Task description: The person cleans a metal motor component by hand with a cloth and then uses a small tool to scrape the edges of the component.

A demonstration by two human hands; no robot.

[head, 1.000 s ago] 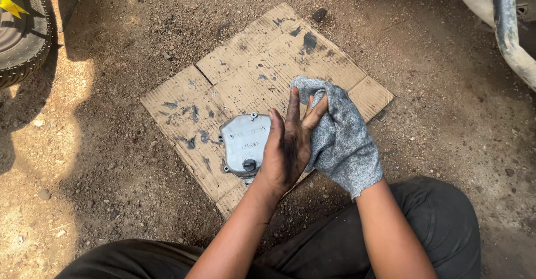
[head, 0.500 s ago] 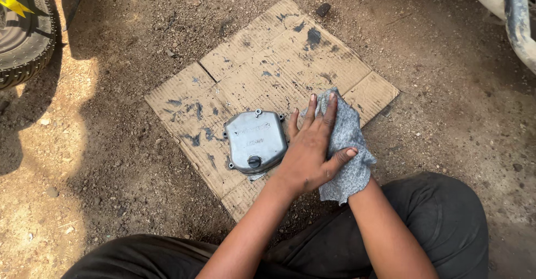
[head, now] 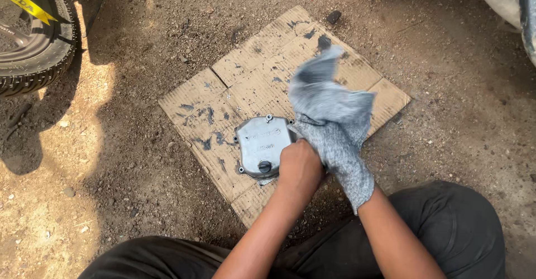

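1. The left hand (head: 300, 166) is curled into a fist at the right edge of the grey metal cover (head: 262, 146), its fingers closed on the lower fold of the grey rag (head: 334, 124)
2. The right hand is wholly wrapped in the rag — its fingers cannot be made out
3. The rag's upper part is blurred
4. The cover lies flat on the stained cardboard (head: 234, 83) on the dirt ground (head: 139, 27)
5. A tyre (head: 33, 44) is cut off at top left — another at the top edge
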